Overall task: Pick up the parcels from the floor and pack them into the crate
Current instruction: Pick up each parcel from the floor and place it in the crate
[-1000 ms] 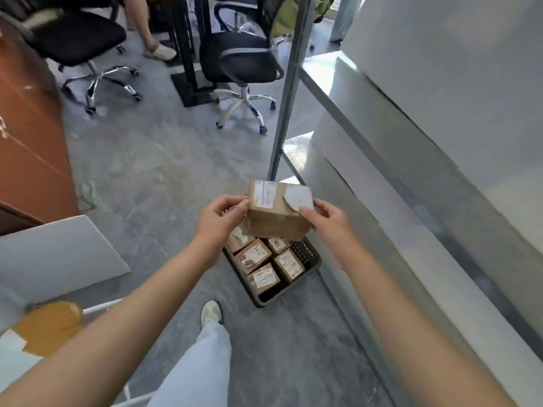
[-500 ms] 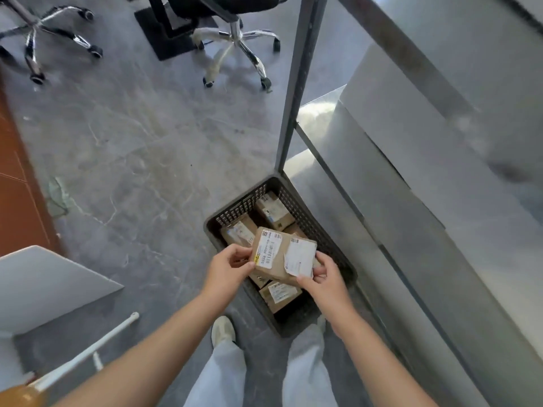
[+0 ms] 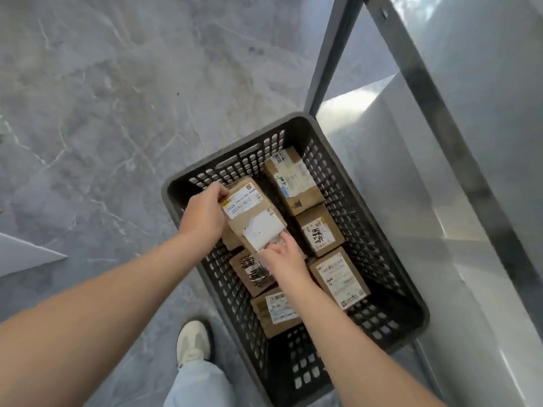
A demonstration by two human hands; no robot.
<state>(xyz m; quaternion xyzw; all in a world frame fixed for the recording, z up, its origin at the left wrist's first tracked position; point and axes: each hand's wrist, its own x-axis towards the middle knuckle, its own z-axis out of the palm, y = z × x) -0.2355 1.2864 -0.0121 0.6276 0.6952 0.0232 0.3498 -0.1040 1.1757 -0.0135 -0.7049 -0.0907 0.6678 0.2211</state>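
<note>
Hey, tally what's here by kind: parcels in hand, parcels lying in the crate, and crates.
Held parcel, gripped by left hand and right hand: 1
Parcels lying in the crate: 5 in plain view; another may hide under the held one
Crate: 1
Total: 7

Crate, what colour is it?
The crate is dark grey to black, with grid-holed walls; the head view shows it.

Parcel now seemingly inside crate.
</note>
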